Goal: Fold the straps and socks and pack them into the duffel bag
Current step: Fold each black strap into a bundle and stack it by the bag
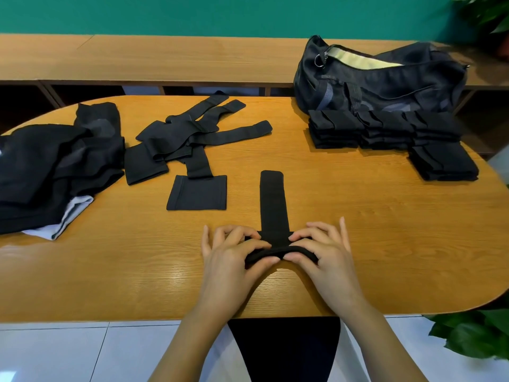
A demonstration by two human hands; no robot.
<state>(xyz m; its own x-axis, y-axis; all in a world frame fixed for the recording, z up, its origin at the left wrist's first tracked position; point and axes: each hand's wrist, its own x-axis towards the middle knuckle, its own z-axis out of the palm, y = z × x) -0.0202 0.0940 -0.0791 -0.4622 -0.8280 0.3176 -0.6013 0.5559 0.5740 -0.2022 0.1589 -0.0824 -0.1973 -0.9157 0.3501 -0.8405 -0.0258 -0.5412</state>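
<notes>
**A:** Standing right by the table here. Why is the one strap laid out so far from the duffel bag, right at the person's edge instead of up next to it?

**B:** My guess is it's for working room. The narrow tail points straight back towards the bag's side of the table and lies flat, so the wide end can be turned over neatly. The left hand and right hand are side by side on that wide end. Both are pinching it, thumbs under the fold and fingertips curled on top, so neither hand is free.

**A:** And the folded stack pushed up against the front of the bag?

**B:** Looks like a staging spot. The bag's zip is open with the pale lining showing, so the finished ones can probably go in together. I can't see whether anything is inside yet.

**A:** The loose straps are well away from the bag, though.

**B:** Yeah, that's the to-do pile, kept apart from the done pile. The dark heap sits even further from the bag. It's probably the socks, but I can't tell from here. There looks to be plenty left to fold.
</notes>
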